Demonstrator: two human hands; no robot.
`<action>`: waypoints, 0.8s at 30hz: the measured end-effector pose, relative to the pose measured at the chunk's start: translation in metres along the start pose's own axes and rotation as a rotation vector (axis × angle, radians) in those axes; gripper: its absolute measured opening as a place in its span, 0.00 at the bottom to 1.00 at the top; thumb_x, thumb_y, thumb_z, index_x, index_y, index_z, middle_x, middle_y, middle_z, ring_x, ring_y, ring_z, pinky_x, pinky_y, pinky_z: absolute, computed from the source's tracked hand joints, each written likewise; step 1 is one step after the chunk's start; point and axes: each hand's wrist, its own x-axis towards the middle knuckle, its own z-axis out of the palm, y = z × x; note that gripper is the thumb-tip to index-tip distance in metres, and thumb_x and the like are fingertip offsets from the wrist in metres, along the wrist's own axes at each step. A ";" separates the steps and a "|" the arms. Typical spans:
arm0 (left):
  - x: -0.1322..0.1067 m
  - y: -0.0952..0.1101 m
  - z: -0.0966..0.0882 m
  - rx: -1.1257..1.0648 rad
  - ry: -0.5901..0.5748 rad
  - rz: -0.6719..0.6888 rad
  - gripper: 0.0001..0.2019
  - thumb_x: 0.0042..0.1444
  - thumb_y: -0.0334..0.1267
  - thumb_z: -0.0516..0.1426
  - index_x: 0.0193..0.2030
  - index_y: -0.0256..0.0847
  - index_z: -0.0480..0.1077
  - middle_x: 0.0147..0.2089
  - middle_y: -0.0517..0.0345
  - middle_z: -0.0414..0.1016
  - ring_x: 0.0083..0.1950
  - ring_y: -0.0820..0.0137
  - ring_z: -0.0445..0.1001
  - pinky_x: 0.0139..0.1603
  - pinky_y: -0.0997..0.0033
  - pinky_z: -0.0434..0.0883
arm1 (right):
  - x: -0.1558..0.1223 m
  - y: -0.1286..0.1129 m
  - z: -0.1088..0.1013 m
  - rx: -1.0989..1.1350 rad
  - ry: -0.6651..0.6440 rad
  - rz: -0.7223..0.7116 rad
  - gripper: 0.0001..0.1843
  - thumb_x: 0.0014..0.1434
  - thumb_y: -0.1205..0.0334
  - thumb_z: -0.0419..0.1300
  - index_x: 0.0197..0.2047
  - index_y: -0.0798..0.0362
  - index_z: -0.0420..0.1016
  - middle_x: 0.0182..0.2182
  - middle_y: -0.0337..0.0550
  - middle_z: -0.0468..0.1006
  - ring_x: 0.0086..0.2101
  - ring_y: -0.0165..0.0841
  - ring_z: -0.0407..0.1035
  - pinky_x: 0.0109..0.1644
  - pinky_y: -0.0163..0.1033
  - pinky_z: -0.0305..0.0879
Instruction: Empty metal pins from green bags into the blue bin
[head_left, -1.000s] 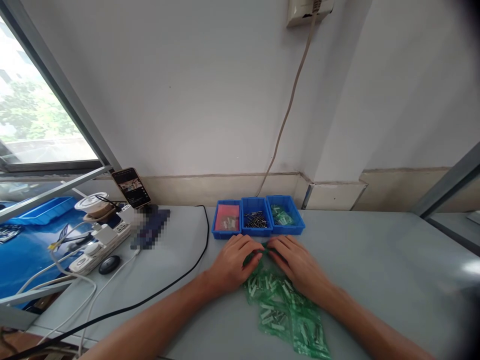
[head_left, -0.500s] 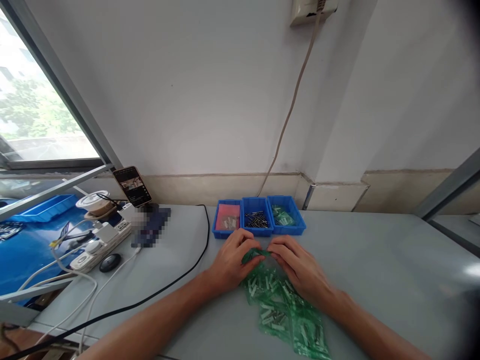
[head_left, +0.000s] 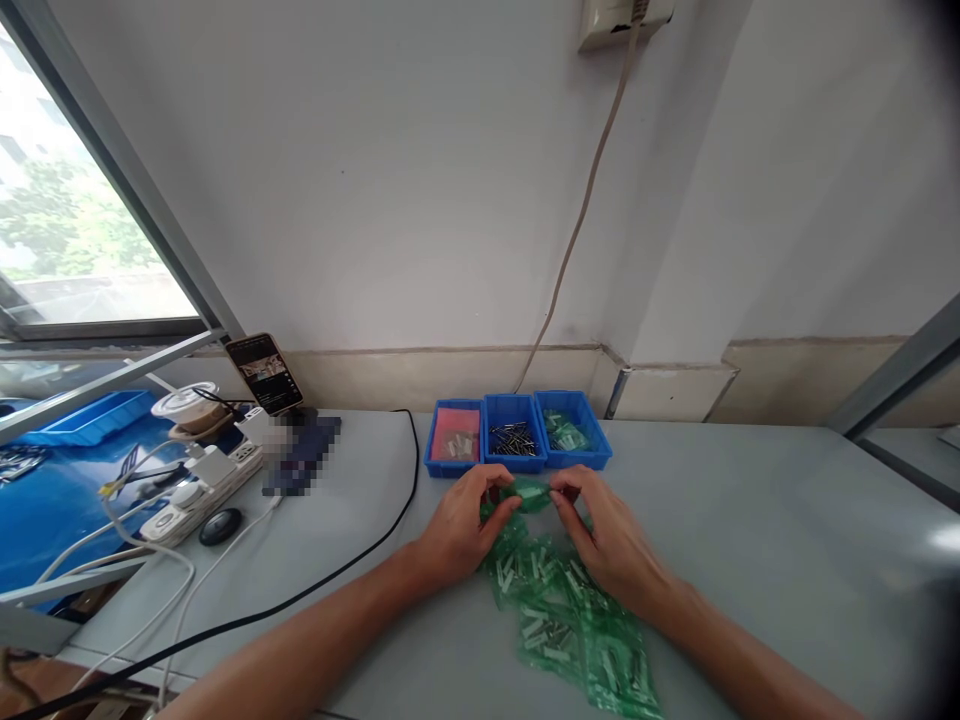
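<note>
Between my two hands a green plastic bag [head_left: 531, 494] is stretched, pinched at both sides. My left hand [head_left: 466, 522] grips its left edge between thumb and fingers. On the other edge, my right hand [head_left: 604, 528] has a fingertip pinch. Below and between the hands lie several filled green bags [head_left: 551, 630] with small whitish and metallic cylindrical pieces inside. Just beyond my hands stand three blue bins: the left bin [head_left: 429, 458] holds a pink bag, the middle bin [head_left: 510, 406] holds loose dark screws or pins, and the right bin [head_left: 596, 458] holds a green bag.
A black cable [head_left: 330, 578] crosses the grey table on the left. Farther left are a black mouse [head_left: 220, 526], a power strip [head_left: 180, 508] with white cords, a propped phone [head_left: 265, 373] and a lidded cup [head_left: 186, 403]. A beige cord [head_left: 583, 210] hangs down the wall.
My hands have moved slightly apart, and the green bag between them is now spread wider and flatter. The filled bags and bins stay where they were.
</note>
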 end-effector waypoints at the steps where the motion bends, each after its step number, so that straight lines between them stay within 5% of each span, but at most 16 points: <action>1: 0.000 0.000 0.000 -0.003 -0.002 0.000 0.11 0.73 0.42 0.57 0.57 0.43 0.66 0.47 0.55 0.76 0.43 0.68 0.76 0.46 0.68 0.74 | 0.001 -0.001 -0.001 -0.021 -0.003 -0.063 0.05 0.75 0.68 0.51 0.50 0.48 0.65 0.41 0.44 0.75 0.39 0.38 0.72 0.43 0.43 0.71; 7: 0.001 0.002 -0.002 0.067 -0.071 0.075 0.11 0.74 0.41 0.54 0.60 0.44 0.67 0.48 0.54 0.76 0.45 0.66 0.75 0.48 0.67 0.73 | 0.004 -0.007 -0.005 -0.235 -0.061 -0.318 0.12 0.70 0.78 0.50 0.50 0.52 0.67 0.45 0.51 0.73 0.43 0.41 0.70 0.44 0.45 0.71; 24: 0.001 0.003 -0.004 0.039 0.000 0.170 0.08 0.73 0.36 0.54 0.56 0.42 0.66 0.48 0.50 0.75 0.46 0.64 0.73 0.49 0.64 0.72 | 0.000 -0.010 -0.007 -0.444 -0.046 -0.464 0.10 0.70 0.72 0.57 0.52 0.54 0.74 0.48 0.55 0.76 0.39 0.43 0.71 0.43 0.49 0.71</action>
